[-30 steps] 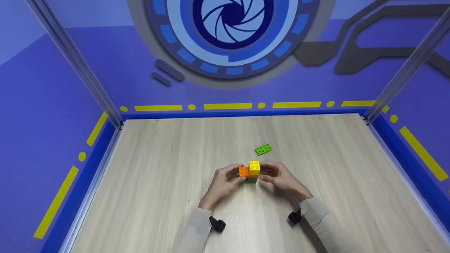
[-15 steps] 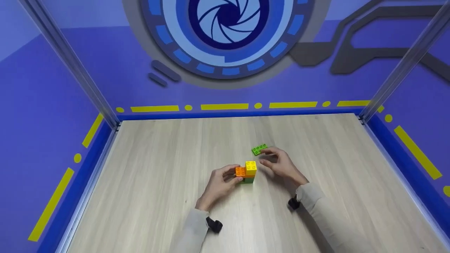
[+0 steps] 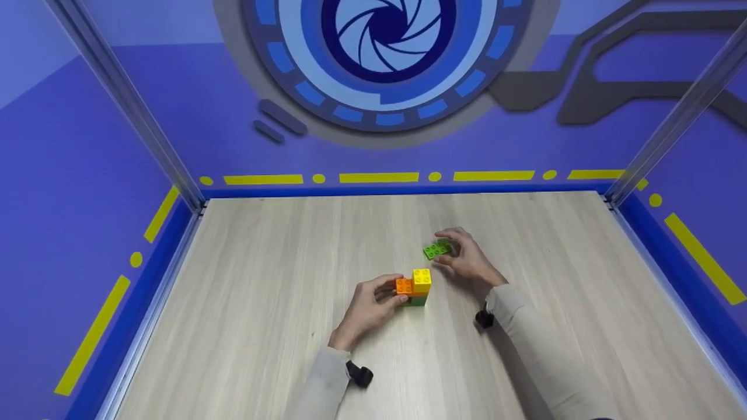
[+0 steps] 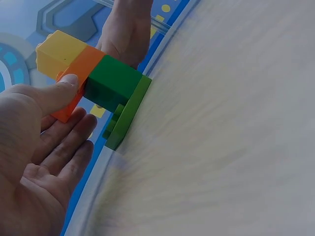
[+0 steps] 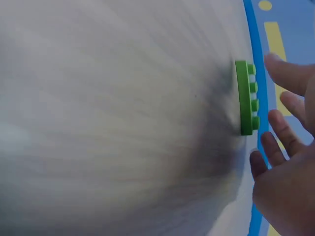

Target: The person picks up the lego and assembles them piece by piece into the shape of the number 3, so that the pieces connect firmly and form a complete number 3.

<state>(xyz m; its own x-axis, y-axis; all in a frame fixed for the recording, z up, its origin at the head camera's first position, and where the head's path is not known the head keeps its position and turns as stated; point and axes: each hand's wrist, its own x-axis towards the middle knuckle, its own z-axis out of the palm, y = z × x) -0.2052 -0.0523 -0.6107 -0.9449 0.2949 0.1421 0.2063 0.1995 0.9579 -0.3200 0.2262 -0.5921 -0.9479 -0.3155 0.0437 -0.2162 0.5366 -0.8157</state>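
Observation:
A small tower of toy building bricks stands on the table: a yellow brick [image 3: 421,281] on top, an orange brick [image 4: 84,63] below it, then a dark green brick [image 4: 112,81] and a light green plate [image 4: 129,118] as base. My left hand [image 3: 367,306] pinches the orange brick's overhanging end between thumb and fingers. Farther back, a separate bright green studded plate [image 3: 433,251] lies flat. Over it reaches my right hand [image 3: 468,261], thumb and fingers spread at its right end. In the right wrist view, a gap shows between the fingers and the studs.
The wooden table [image 3: 262,280] is bounded by a blue-purple back wall [image 3: 373,157] and side walls with metal corner posts. Black wrist cameras sit at both cuffs.
My right hand has left the tower's side and moved back to the separate green plate. My left hand keeps its pinch on the orange brick, and the tower stays in place.

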